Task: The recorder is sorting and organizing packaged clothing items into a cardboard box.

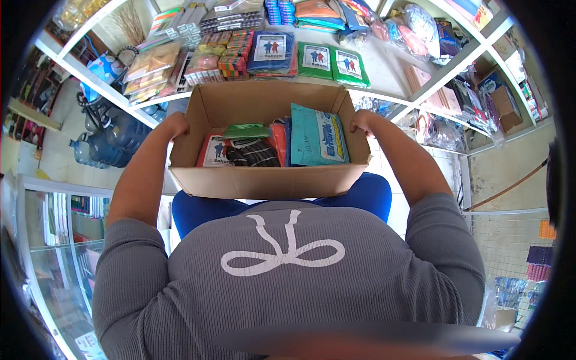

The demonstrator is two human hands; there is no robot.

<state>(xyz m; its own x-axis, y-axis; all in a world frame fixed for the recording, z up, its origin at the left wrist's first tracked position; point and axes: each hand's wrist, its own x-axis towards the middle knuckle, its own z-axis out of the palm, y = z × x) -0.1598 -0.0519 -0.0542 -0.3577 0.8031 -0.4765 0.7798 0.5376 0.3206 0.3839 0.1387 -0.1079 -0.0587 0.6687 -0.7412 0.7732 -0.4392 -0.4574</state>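
An open cardboard box point(270, 181) is in front of me above my lap, its far side against the shelf edge. My left hand point(176, 125) grips its left wall near the far corner, and my right hand point(362, 122) grips the right wall opposite. Inside the box lie a turquoise plastic package point(309, 141) on the right, a flat green packet point(247, 131), a dark striped bundle point(255, 154) and a red packet with a white label point(213, 150). Part of an orange-red packet point(278, 141) shows between them. The fingers inside or behind the walls are partly hidden.
Past the box, a white shelf point(384, 78) bears green packets point(324, 71), a blue packet point(272, 51) and stacked colourful small packs point(235, 51). Large blue water bottles point(114, 144) stand on the floor at left. A glass display case point(57, 240) is near my left side.
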